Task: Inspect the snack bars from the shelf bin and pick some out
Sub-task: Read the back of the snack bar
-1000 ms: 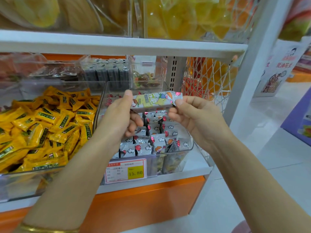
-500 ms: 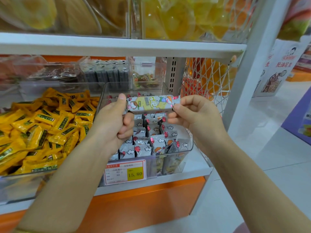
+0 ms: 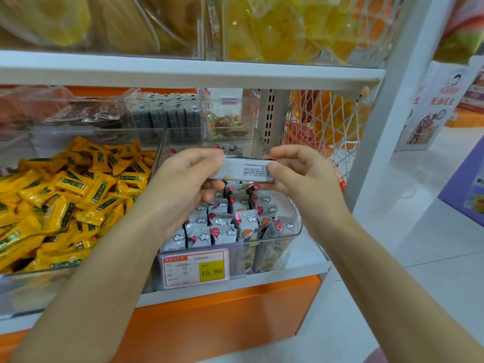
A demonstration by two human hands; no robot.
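Snack bar: one silver-wrapped snack bar [image 3: 246, 172] is held level in the air above the rear half of the shelf bin, with its fine-print face turned toward the camera. It is touched only at its two ends.
Left grip: the bar's left end is pinched by the left grip [image 3: 183, 184], thumb and fingers curled round it.
Right grip: the right end is pinched in the same way by the right grip [image 3: 301, 176]. The middle of the wrapper is left bare between the two.
Shelf bin: the clear, open-topped shelf bin [image 3: 296, 231] lies directly below both hands. Its rounded front right corner is reached by neither forearm.
Bin contents: rows of cloud-patterned bars [image 3: 222, 226] are stood on end and packed closely, up to just under the rim.
Price tag: a tag [image 3: 195, 268] reading 15.80 is fixed to the bin's front wall.
Left edge: the bin's left wall is set just beside a bin of heaped yellow sweets [image 3: 65, 195].
Overhead: the white edge of the upper shelf [image 3: 183, 72] runs well above the hands, and open air is left between.
Right edge: a wire mesh basket [image 3: 327, 127] and a white upright post [image 3: 387, 127] close that side. Open pale floor [image 3: 419, 244] is seen beyond them.
Below: a white ledge [image 3: 235, 284] carries the bins, above an orange panel [image 3: 222, 323].
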